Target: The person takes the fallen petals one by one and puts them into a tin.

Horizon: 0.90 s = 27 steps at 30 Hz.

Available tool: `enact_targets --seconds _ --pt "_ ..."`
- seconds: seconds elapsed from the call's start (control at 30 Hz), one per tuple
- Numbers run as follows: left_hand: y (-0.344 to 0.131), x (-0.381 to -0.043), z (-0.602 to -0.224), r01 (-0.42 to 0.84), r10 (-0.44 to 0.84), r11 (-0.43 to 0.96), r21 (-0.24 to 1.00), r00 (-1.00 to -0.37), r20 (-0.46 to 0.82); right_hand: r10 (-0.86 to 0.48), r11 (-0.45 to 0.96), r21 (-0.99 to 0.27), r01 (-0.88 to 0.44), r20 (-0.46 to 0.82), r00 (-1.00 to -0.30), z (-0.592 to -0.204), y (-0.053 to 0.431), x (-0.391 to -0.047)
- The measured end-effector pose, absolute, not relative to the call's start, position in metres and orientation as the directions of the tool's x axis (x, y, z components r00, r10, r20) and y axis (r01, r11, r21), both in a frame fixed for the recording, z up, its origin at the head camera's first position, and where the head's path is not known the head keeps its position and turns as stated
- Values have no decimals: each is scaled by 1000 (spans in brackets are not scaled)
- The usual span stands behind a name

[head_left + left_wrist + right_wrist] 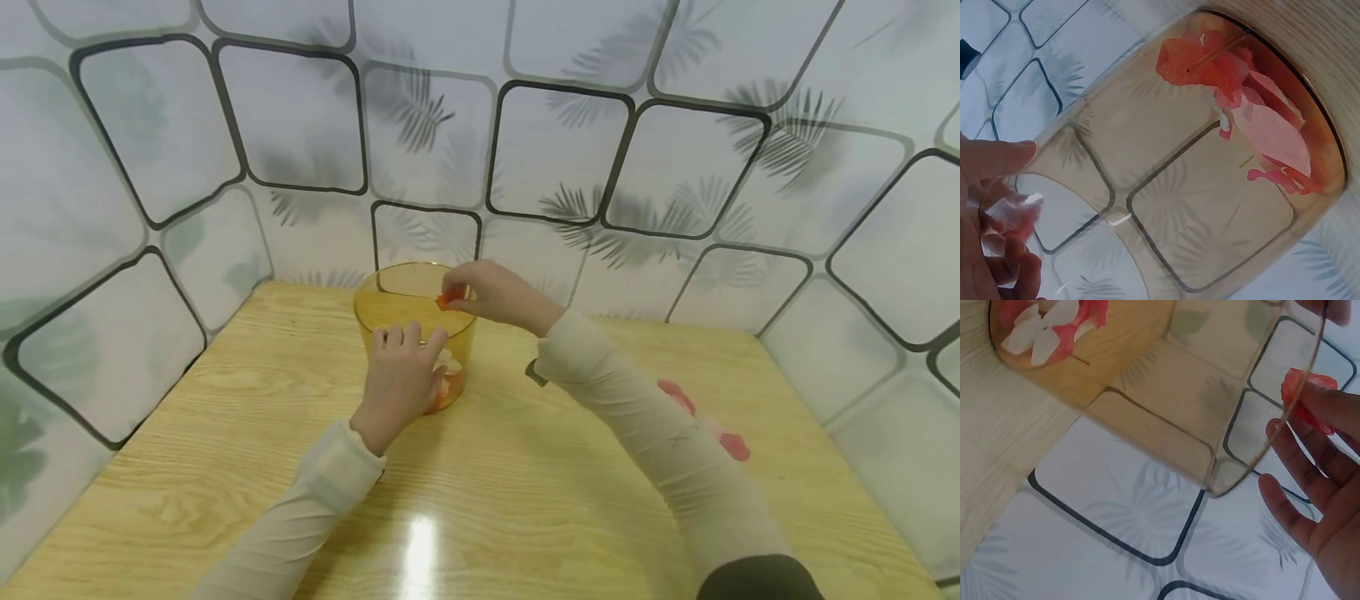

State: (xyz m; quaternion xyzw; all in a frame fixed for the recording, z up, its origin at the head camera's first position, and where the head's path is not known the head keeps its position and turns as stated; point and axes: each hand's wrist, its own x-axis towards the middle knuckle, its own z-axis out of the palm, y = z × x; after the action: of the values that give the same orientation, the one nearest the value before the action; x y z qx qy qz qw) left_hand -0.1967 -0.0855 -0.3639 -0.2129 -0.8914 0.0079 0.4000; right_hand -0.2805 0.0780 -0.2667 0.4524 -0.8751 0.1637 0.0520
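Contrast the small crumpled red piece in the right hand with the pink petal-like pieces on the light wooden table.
The small crumpled red piece is pinched in the right hand at the rim of the transparent amber container; the pink petal-like pieces lie on the light wooden table. The red piece leans orange; the pink pieces look rosier. Both are small beside the container.
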Motion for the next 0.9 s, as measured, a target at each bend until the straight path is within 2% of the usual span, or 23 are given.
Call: enact_targets --seconds 0.37,0.57,0.73,0.9 --pt "-86 -197 -364 356 389 911 -209 -576 719 -812 559 -142 -817 104 -574 -288 37 -285" --pt "-86 -197 -364 366 389 910 -196 -584 713 -814 560 -175 -810 68 -578 -287 34 -284" --pt "-86 -196 -363 362 390 911 -199 -595 702 -808 566 -182 -804 71 -585 -287 37 -284" --pt "-86 -195 -362 364 392 910 -198 -601 697 -791 568 -185 -802 146 -594 -280 51 -277"
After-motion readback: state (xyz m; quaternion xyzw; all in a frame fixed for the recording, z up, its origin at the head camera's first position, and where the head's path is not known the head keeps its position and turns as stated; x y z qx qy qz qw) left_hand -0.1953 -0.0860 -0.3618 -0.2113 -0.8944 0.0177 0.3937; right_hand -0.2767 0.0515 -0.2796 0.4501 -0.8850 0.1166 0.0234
